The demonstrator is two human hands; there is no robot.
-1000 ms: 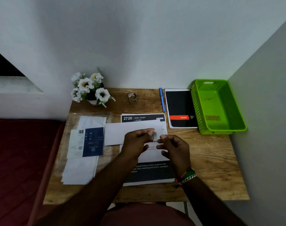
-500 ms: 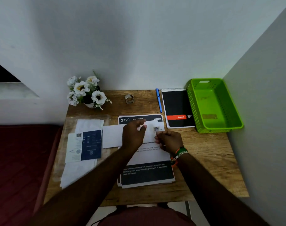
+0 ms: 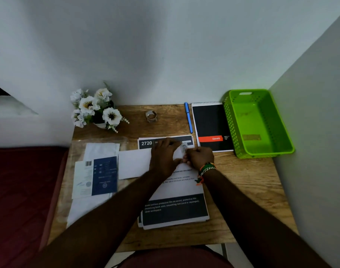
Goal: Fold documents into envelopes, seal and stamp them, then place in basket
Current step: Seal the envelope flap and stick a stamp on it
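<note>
The green basket [image 3: 259, 122] stood at the counter's [image 3: 242, 190] far right corner with only a small brownish label visible on its floor. The white envelope [image 3: 135, 163] lay mid-counter on printed documents [image 3: 175, 209]. The left hand [image 3: 163, 157] pressed it flat, its grip relaxed, while the right hand [image 3: 200, 157] pinched a small stamp [image 3: 184, 147] at the envelope's corner.

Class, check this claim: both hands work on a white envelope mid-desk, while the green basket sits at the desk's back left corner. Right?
Not quite. The head view shows the green basket at the back right corner; both hands do work on the white envelope.
</note>
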